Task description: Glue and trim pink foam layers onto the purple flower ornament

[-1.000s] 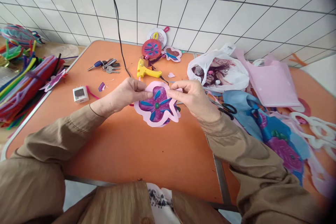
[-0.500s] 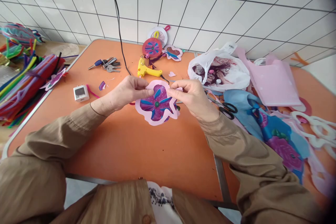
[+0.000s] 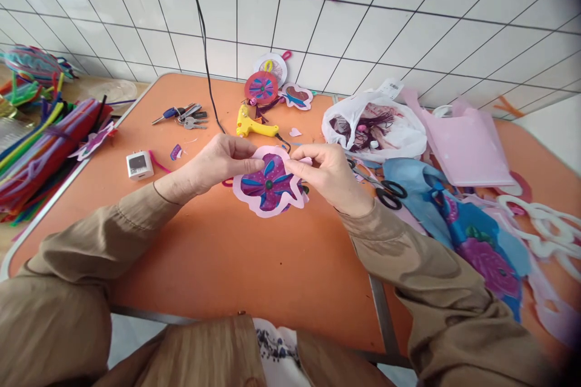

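Between both hands, above the orange table (image 3: 218, 266), is a pink cut-out frame (image 3: 241, 199) with a wavy edge, around a purple and blue flower-patterned piece (image 3: 275, 185). My left hand (image 3: 227, 162) pinches its upper left edge between thumb and finger. On the upper right edge, my right hand (image 3: 324, 170) pinches too, its fingertips near a narrow pink strip. Just beyond the hands lies a yellow glue gun (image 3: 255, 126). Scissors with black handles (image 3: 389, 193) rest right of my right hand, their blades partly covered.
Finished-looking round ornaments (image 3: 262, 87) lean by the tiled wall. Keys (image 3: 190, 116) and a white charger (image 3: 139, 165) are on the left, beside colourful pipe cleaners (image 3: 59, 145). To the right are a white plastic bag (image 3: 403, 130), pink sheet (image 3: 476, 148) and blue floral fabric (image 3: 485, 254).
The view has tilted slightly, so the table appears a little lower. Both hands keep their pinch on the pink frame, and my right hand has shifted slightly left.
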Available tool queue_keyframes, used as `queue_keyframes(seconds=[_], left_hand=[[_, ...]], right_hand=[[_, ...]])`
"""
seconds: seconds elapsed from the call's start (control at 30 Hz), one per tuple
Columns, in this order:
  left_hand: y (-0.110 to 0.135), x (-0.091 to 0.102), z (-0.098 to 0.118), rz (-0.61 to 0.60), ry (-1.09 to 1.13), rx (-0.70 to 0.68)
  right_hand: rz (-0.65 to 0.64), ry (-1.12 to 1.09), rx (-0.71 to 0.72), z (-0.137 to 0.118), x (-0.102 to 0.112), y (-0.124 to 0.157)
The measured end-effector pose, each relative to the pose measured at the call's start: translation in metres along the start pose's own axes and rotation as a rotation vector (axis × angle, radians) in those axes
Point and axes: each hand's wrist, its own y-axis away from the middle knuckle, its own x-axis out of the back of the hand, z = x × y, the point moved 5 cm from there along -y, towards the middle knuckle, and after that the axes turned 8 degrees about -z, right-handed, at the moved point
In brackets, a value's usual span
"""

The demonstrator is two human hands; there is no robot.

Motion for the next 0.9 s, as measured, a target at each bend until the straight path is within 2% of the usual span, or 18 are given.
queue_keyframes(seconds=[0.1,0.2,0.3,0.37,0.4,0.47,0.53,0.57,0.63,0.77,0.9], left_hand=[[0.001,0.001,0.002,0.039,-0.051,-0.022],[0.005,0.002,0.012,0.112,-0.22,-0.089],[0.017,0.007,0.036,0.327,-0.548,-0.198],[0.026,0.01,0.048,0.421,-0.672,-0.15],[0.031,0.012,0.051,0.445,-0.641,-0.109],[0.034,0.011,0.05,0.342,-0.513,-0.04],[0.034,0.006,0.048,0.211,-0.391,-0.099],[0.034,0.004,0.045,0.185,-0.355,-0.154],[0.032,0.003,0.037,0.209,-0.349,-0.204],[0.022,-0.009,0.017,0.155,-0.292,-0.143],[0.017,-0.015,0.014,0.114,-0.185,-0.105]], right_hand=[[-0.001,0.017,0.0,-0.002,-0.001,0.001],[-0.008,0.017,-0.019,-0.002,-0.002,0.001],[0.004,0.021,-0.008,-0.004,-0.001,0.001],[0.019,0.024,0.0,-0.004,0.0,0.001],[0.024,0.022,-0.004,-0.004,0.0,0.001],[0.027,0.019,-0.021,-0.003,0.0,0.001],[0.03,0.021,-0.033,-0.002,0.0,0.001],[0.033,0.026,-0.032,-0.002,0.0,0.001],[0.044,0.043,-0.01,-0.003,0.0,0.001],[0.056,0.076,0.02,-0.006,-0.001,0.002],[0.056,0.072,0.012,-0.007,-0.002,0.002]])
